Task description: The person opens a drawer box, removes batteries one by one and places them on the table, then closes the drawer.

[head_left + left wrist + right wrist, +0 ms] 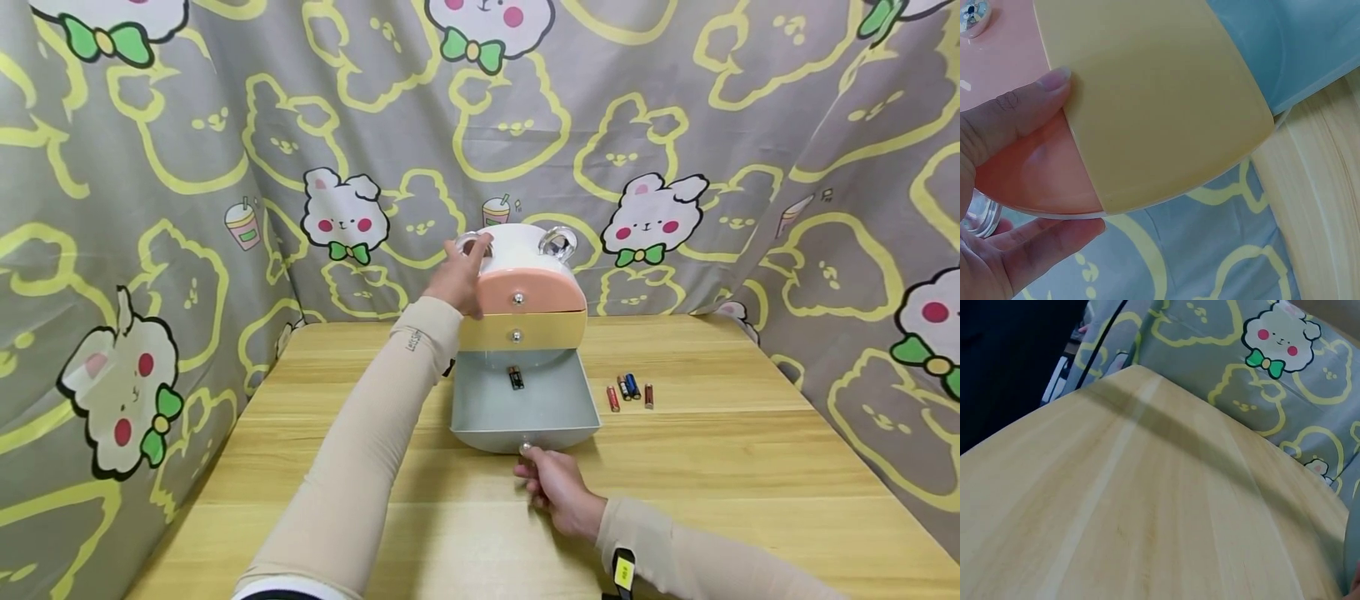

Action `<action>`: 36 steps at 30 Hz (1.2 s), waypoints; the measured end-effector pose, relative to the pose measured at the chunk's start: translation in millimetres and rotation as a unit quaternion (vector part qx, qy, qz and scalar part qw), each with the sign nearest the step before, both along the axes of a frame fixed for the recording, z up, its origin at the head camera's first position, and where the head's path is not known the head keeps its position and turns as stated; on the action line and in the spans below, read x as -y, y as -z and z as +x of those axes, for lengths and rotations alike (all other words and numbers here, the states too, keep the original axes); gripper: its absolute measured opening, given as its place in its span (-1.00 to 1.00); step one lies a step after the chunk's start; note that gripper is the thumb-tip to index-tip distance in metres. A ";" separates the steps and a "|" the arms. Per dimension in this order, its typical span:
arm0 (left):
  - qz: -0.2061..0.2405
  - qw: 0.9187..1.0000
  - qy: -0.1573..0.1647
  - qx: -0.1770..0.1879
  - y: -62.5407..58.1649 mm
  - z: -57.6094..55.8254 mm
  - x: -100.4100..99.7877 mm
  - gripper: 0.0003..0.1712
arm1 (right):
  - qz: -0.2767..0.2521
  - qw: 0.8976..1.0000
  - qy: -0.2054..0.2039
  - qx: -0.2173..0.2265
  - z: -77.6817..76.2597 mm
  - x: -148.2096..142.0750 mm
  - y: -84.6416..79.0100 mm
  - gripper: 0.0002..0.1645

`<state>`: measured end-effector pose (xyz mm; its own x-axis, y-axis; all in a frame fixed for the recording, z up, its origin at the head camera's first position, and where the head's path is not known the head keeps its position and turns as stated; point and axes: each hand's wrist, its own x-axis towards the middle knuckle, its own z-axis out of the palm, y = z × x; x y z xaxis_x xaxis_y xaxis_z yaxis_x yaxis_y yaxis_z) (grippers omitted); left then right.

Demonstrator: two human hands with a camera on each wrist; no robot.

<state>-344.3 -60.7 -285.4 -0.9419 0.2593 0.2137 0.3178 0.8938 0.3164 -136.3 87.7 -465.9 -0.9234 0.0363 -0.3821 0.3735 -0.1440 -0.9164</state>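
A small drawer cabinet [525,246] with a white rounded top and clear ear-shaped loops stands on the table. My left hand [461,279] steadies its upper left side; in the left wrist view the thumb [1029,103] lies on the front by the pink drawer [1041,169] and yellow drawer [1160,119], fingers along the outer side. The bottom grey-blue drawer [480,408] is pulled far out, with small black batteries [516,377] lying inside. At its front, my right hand [558,487] pinches the round knob [525,448]. Only a sliver of that hand shows in the right wrist view.
Several batteries lie right of the drawer: a red one [613,398], a blue one [632,386], a dark red one [648,396] and others. The wooden table [720,500] is ringed by a patterned grey curtain [420,125] at the back and sides.
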 end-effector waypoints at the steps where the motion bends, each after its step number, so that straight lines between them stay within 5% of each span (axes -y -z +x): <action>1: 0.000 1.000 -0.001 0.001 0.0 0.1 0.2 0.62 | 0.002 1.000 -0.005 -0.003 1.1 0.5 -1.0 -0.75; 7: 0.005 1.000 0.002 -0.003 0.2 -0.5 1.0 0.61 | 0.009 0.998 -0.037 -0.040 2.1 4.4 -14.9 -0.86; 13: 0.003 1.000 0.000 -0.004 0.3 -1.8 1.0 0.61 | -0.015 0.994 -0.067 -0.079 -11.1 6.0 -37.5 -0.76; 18: 0.004 1.000 0.003 -0.001 0.0 -0.7 1.0 0.61 | -0.039 0.989 -0.100 -0.103 -30.6 3.2 -56.2 -0.74; 25: 0.002 1.000 0.002 -0.004 -0.4 0.0 2.4 0.60 | 0.057 0.971 -0.188 -0.139 -75.1 -2.9 -75.3 -0.71; 28: 0.002 1.000 0.004 -0.004 0.3 -0.3 2.9 0.60 | 0.126 0.956 -0.213 -0.158 -95.6 -5.6 -78.7 -0.74; 31: 0.002 1.000 0.009 -0.005 1.4 -0.9 3.1 0.60 | 0.215 0.930 -0.243 -0.172 -114.4 -8.8 -81.5 -0.79; 36: 0.002 1.000 0.009 -0.006 1.3 -1.7 2.3 0.62 | 0.356 0.855 -0.318 -0.201 -142.9 -14.4 -83.5 -0.86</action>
<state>-346.0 -63.0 -286.7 -0.9342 0.2757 0.2266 0.3383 0.8862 0.3166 -279.2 102.1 -382.5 -0.8943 -0.4312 -0.1198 -0.1967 0.6192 -0.7602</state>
